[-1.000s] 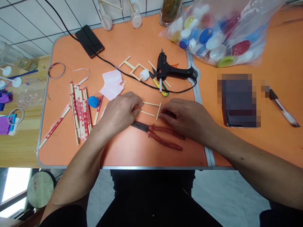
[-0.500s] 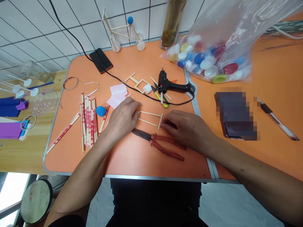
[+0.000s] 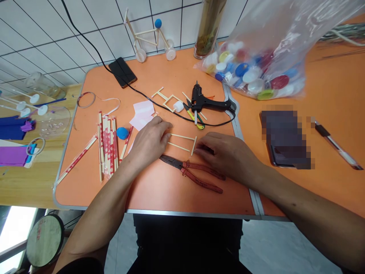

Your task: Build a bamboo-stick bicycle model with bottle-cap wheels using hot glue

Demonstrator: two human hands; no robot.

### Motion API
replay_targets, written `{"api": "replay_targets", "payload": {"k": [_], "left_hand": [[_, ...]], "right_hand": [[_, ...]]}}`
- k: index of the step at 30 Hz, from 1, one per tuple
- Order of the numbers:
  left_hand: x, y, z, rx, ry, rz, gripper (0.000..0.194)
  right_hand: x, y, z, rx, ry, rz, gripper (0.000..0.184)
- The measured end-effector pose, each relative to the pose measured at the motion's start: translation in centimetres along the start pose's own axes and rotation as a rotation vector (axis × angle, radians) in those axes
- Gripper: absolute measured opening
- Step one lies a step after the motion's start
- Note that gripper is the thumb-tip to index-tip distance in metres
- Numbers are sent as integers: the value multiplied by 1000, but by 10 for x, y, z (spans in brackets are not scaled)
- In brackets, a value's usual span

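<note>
Two long thin wooden sticks lie roughly parallel on the orange table, with a short wooden stick across their right ends. My left hand has its fingers bent over the left ends of the long pair, which it hides. At the short piece, the curled fingertips of my right hand close on its right side. Just below both hands are red-handled pliers, jaws toward the left, one handle partly under my right hand. Beyond them rests a joined stick frame with a white cap.
A black glue gun and its cord lie beyond my hands, beside scissors. Wrapped chopsticks and a blue cap are at left. A bag of bottle caps, a phone and a pen occupy the right.
The whole view has shifted very slightly. Both hands, the sticks and the pliers keep the same places relative to one another.
</note>
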State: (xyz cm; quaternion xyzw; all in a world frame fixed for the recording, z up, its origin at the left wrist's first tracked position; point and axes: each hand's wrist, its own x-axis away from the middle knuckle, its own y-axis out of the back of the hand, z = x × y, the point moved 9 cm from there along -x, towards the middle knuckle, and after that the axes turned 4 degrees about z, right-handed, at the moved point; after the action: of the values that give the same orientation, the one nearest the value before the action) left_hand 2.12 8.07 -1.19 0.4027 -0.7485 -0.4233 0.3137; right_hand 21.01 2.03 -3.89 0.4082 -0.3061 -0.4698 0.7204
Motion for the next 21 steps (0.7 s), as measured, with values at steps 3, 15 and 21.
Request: {"api": "replay_targets", "payload": {"k": [3, 15, 21], "left_hand": [[1, 1, 2, 0, -7, -7, 32], [8, 19, 4, -18, 18, -55, 14], [10, 11, -11, 21, -63, -38, 31]], "right_hand": [[-1, 3, -2, -15, -9, -2, 16], [-5, 14, -12, -46, 4, -141, 30], [-8, 14, -12, -128, 47, -105, 33]]}}
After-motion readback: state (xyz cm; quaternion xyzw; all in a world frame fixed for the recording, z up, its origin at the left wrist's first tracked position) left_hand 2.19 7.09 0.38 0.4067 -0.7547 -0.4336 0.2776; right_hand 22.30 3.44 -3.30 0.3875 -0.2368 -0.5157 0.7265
